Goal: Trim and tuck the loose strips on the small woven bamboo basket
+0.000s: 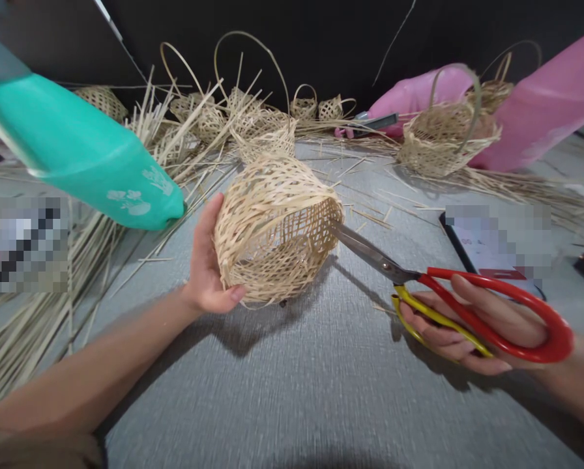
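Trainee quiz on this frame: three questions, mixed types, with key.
1. Fill in: the right hand holds scissors with one red handle and one ____ handle.
2. True or false: the same hand also holds the woven basket.
3. The smartphone at picture right lies: A) inside the basket; B) beyond the right hand; C) under the basket.
Key: 1. yellow; 2. false, the left hand holds it; 3. B.

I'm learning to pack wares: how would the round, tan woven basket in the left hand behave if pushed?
The round, tan woven basket is probably light, its weave thin and full of gaps. It would likely flex rather than flop, being rounded though the left hand holds only one side. Its curved outside might let it roll.
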Demonstrator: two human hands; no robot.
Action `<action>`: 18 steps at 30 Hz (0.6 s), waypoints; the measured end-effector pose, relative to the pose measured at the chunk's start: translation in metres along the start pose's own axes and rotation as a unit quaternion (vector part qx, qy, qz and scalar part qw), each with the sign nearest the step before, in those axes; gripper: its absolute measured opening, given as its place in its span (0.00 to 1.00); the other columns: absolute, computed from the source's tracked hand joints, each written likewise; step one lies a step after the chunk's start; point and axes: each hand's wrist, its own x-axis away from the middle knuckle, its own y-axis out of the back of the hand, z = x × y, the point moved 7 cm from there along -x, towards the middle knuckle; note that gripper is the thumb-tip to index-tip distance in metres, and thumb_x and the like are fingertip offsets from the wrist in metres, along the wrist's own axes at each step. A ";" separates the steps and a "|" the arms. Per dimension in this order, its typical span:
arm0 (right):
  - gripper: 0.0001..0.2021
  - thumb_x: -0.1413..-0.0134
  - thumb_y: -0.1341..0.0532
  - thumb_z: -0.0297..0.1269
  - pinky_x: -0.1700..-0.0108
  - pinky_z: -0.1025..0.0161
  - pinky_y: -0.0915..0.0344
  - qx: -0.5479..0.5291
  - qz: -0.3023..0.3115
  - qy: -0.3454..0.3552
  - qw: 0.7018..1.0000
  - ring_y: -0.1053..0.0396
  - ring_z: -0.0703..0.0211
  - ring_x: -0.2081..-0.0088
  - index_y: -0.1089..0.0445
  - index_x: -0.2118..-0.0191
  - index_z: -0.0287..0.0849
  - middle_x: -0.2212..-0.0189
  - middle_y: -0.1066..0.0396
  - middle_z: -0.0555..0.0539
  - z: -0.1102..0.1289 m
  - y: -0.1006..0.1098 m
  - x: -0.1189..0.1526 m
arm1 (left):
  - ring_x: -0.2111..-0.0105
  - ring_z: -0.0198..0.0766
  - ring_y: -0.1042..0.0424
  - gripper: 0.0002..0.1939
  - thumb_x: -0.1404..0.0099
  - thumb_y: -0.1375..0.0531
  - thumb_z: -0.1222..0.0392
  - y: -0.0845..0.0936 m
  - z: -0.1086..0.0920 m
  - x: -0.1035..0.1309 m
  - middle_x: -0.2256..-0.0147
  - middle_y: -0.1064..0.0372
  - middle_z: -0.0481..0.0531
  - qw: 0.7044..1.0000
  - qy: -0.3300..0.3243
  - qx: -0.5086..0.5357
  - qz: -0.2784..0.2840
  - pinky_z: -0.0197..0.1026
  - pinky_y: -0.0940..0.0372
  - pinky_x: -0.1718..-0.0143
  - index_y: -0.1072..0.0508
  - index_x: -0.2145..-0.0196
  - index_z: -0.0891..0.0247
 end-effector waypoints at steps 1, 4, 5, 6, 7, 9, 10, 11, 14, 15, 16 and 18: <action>0.33 0.46 0.45 0.71 0.88 0.76 0.53 0.010 0.001 0.004 1.000 0.56 0.71 0.81 0.27 0.59 0.43 0.77 0.46 0.54 0.002 0.000 -0.001 | 0.33 0.58 0.43 0.48 0.46 0.32 0.45 -0.002 -0.001 -0.001 0.34 0.42 0.49 1.000 -0.002 -0.011 0.012 0.58 0.48 0.30 0.42 0.31 0.48; 0.32 0.41 0.48 0.69 0.88 0.74 0.52 0.050 -0.001 0.026 0.998 0.55 0.72 0.84 0.28 0.61 0.41 0.79 0.45 0.55 0.012 -0.001 -0.007 | 0.32 0.60 0.45 0.47 0.45 0.34 0.41 -0.004 -0.002 -0.001 0.33 0.43 0.45 0.999 0.021 -0.040 0.024 0.61 0.48 0.30 0.44 0.31 0.44; 0.32 0.40 0.49 0.69 0.87 0.74 0.50 0.067 -0.011 0.029 0.997 0.54 0.72 0.84 0.28 0.62 0.40 0.80 0.45 0.55 0.015 0.000 -0.008 | 0.31 0.61 0.46 0.47 0.45 0.34 0.39 -0.004 -0.002 -0.001 0.32 0.44 0.43 0.998 0.032 -0.046 0.027 0.61 0.48 0.30 0.45 0.31 0.41; 0.32 0.40 0.49 0.69 0.87 0.73 0.49 0.086 -0.025 0.027 0.996 0.53 0.72 0.85 0.29 0.63 0.39 0.81 0.45 0.56 0.018 0.000 -0.010 | 0.31 0.61 0.47 0.48 0.46 0.34 0.38 -0.005 -0.002 -0.001 0.32 0.44 0.41 0.998 0.040 -0.048 0.030 0.61 0.48 0.30 0.45 0.31 0.40; 0.33 0.40 0.50 0.69 0.87 0.72 0.49 0.108 -0.040 0.027 0.993 0.52 0.71 0.85 0.30 0.63 0.39 0.82 0.45 0.56 0.020 0.001 -0.011 | 0.31 0.61 0.48 0.48 0.46 0.34 0.38 -0.005 -0.001 -0.002 0.32 0.44 0.40 0.997 0.045 -0.048 0.032 0.60 0.48 0.29 0.45 0.31 0.39; 0.32 0.37 0.52 0.67 0.86 0.71 0.49 0.160 -0.066 0.044 0.984 0.50 0.70 0.86 0.32 0.67 0.40 0.83 0.44 0.55 0.026 0.001 -0.012 | 0.31 0.61 0.46 0.47 0.45 0.34 0.39 -0.006 0.000 -0.004 0.32 0.44 0.40 0.998 0.038 -0.041 0.038 0.59 0.46 0.30 0.44 0.31 0.40; 0.31 0.35 0.54 0.65 0.86 0.70 0.49 0.188 -0.075 0.062 0.977 0.48 0.70 0.86 0.34 0.69 0.41 0.83 0.43 0.54 0.029 0.000 -0.012 | 0.32 0.60 0.43 0.48 0.46 0.33 0.40 -0.006 -0.001 -0.005 0.32 0.43 0.42 0.998 0.019 -0.035 0.044 0.59 0.44 0.30 0.44 0.30 0.43; 0.29 0.33 0.54 0.62 0.85 0.70 0.49 0.218 -0.080 0.082 0.969 0.47 0.69 0.85 0.36 0.71 0.41 0.83 0.42 0.53 0.031 -0.002 -0.012 | 0.33 0.60 0.41 0.49 0.46 0.32 0.41 -0.006 -0.001 -0.007 0.32 0.42 0.45 0.998 -0.004 -0.028 0.050 0.59 0.41 0.32 0.44 0.30 0.46; 0.27 0.29 0.54 0.56 0.82 0.70 0.48 0.287 -0.105 0.127 0.944 0.45 0.69 0.84 0.40 0.75 0.42 0.84 0.41 0.53 0.034 -0.002 -0.011 | 0.36 0.59 0.37 0.56 0.50 0.28 0.42 -0.005 -0.001 -0.008 0.34 0.41 0.55 0.995 -0.071 -0.015 0.062 0.57 0.36 0.35 0.45 0.29 0.56; 0.26 0.29 0.54 0.55 0.82 0.69 0.49 0.299 -0.114 0.129 0.938 0.45 0.69 0.84 0.40 0.75 0.43 0.85 0.42 0.54 0.033 -0.001 -0.011 | 0.35 0.59 0.37 0.58 0.51 0.27 0.42 -0.003 0.000 -0.007 0.34 0.42 0.57 0.995 -0.078 -0.017 0.061 0.57 0.36 0.35 0.46 0.29 0.58; 0.26 0.29 0.54 0.54 0.83 0.69 0.50 0.305 -0.120 0.126 0.936 0.46 0.69 0.85 0.40 0.75 0.43 0.86 0.43 0.54 0.031 0.000 -0.011 | 0.35 0.59 0.38 0.58 0.51 0.27 0.42 -0.002 0.003 -0.006 0.33 0.42 0.57 0.995 -0.076 -0.021 0.058 0.57 0.36 0.35 0.46 0.29 0.59; 0.26 0.28 0.56 0.53 0.84 0.69 0.51 0.323 -0.116 0.127 0.931 0.46 0.69 0.86 0.38 0.73 0.44 0.87 0.44 0.55 0.029 -0.001 -0.011 | 0.33 0.59 0.41 0.57 0.50 0.28 0.42 0.000 0.008 -0.003 0.32 0.45 0.56 0.996 -0.054 -0.036 0.055 0.57 0.37 0.34 0.47 0.28 0.55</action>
